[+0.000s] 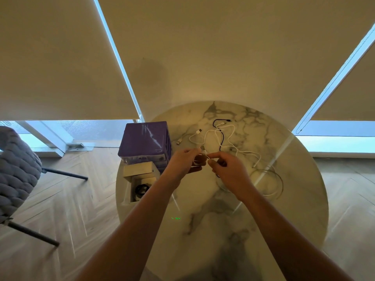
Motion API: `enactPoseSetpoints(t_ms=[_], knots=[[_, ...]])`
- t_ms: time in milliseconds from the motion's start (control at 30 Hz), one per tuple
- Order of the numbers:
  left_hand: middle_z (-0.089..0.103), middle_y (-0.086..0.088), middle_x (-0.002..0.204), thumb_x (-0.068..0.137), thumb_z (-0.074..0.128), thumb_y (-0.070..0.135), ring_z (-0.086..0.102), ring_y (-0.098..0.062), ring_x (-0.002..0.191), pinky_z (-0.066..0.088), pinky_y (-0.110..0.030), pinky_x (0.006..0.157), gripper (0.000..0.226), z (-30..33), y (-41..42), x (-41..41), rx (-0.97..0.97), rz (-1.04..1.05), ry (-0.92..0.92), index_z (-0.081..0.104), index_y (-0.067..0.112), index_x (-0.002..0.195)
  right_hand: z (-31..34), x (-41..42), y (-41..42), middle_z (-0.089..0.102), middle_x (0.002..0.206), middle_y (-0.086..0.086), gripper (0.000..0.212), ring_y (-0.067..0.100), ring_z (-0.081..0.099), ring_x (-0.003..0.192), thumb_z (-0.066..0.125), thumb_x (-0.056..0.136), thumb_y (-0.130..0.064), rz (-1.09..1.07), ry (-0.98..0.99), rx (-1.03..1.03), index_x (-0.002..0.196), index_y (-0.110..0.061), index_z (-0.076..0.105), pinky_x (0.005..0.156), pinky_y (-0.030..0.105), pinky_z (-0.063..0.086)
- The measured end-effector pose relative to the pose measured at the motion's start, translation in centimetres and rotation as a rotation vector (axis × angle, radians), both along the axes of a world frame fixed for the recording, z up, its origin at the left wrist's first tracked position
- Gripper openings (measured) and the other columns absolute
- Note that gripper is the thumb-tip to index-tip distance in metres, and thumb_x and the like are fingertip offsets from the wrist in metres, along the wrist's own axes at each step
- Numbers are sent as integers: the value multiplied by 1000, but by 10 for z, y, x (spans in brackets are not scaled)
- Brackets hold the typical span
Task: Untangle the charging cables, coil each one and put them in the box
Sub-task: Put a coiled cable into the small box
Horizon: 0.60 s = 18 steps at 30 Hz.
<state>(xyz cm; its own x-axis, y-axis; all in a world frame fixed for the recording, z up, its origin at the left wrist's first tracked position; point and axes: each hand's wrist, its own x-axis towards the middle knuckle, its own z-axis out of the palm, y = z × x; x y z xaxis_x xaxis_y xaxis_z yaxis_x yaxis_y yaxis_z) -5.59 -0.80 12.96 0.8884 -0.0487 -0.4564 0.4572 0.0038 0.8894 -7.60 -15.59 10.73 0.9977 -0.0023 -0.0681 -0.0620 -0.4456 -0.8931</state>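
Far to your left, a grey quilted chair stands on the herringbone wood floor, clear of the round marble table. At the table's left edge sits a purple drawer unit, and just in front of it an open white box with a black coiled cable already lying inside.

Your left hand hovers above the table just right of the box, fingers curled round a small coil of white cable. Your right hand is close beside it, thumb and forefinger pinching the same white cable where it leaves the coil. From that pinch the cable runs away from you, over the table, into the tangle.

Beyond your hands, the loose cables lie on the marble: a white cable end with a USB plug to the left, white loops in the middle, and a black cable threading through them. Right of your right hand, a thin white cable loop rests on the table by itself, near the edge.
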Motion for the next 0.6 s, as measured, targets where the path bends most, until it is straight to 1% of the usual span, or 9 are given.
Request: enactPoseSetpoints(t_ms=[67,133,200,300,367,467,533,600], knots=[[72,-13,96,92,61,28,69,-18,84,58,-29,78,26,1,-1,0,30,-12,-19,70,5,100,2,-1,1,62,71,-4,10,16,61,68,64,89,-29,10,-15,-49,93,-38,67,68,38,51],[72,-13,96,91,63,27,70,-17,81,59,-28,75,20,2,0,-1,38,-11,-41,71,9,96,4,-1,0,62,73,-7,7,14,60,68,65,89,-31,8,-42,-88,94,-33,68,68,39,52],[72,-11,95,91,64,23,71,-18,80,59,-27,73,12,2,2,-1,6,-2,-41,71,14,93,5,1,-2,61,81,-11,9,10,58,76,66,88,-31,5,-120,-172,95,-28,71,71,36,53],[73,-11,93,88,67,20,73,-22,83,60,-29,74,10,2,5,-1,-34,-2,-26,72,13,93,2,6,-7,55,89,-9,13,13,49,91,71,83,-32,-18,-323,-394,95,-27,75,77,32,47],[73,-13,93,86,69,19,73,-24,83,60,-31,74,15,2,6,-1,-37,5,-15,72,9,96,2,8,-9,55,86,-6,14,15,47,89,74,80,-30,-29,-413,-481,94,-26,76,76,32,45],[73,-13,92,86,69,19,73,-23,82,60,-31,72,15,2,6,-2,-47,15,1,72,8,95,4,7,-8,60,79,-6,13,20,51,83,77,77,-29,-37,-508,-589,89,-26,78,74,31,40],[73,-14,94,87,67,19,73,-24,83,60,-30,72,14,2,6,-3,-53,5,7,71,9,96,4,5,-6,63,77,-8,12,21,55,83,79,74,-31,-52,-511,-642,87,-30,78,76,32,39],[72,-16,97,90,64,20,72,-24,86,60,-29,73,15,2,5,-4,-53,-16,6,70,9,98,2,4,-4,64,77,-8,13,23,56,85,80,73,-32,-59,-475,-670,85,-31,78,75,34,42]])
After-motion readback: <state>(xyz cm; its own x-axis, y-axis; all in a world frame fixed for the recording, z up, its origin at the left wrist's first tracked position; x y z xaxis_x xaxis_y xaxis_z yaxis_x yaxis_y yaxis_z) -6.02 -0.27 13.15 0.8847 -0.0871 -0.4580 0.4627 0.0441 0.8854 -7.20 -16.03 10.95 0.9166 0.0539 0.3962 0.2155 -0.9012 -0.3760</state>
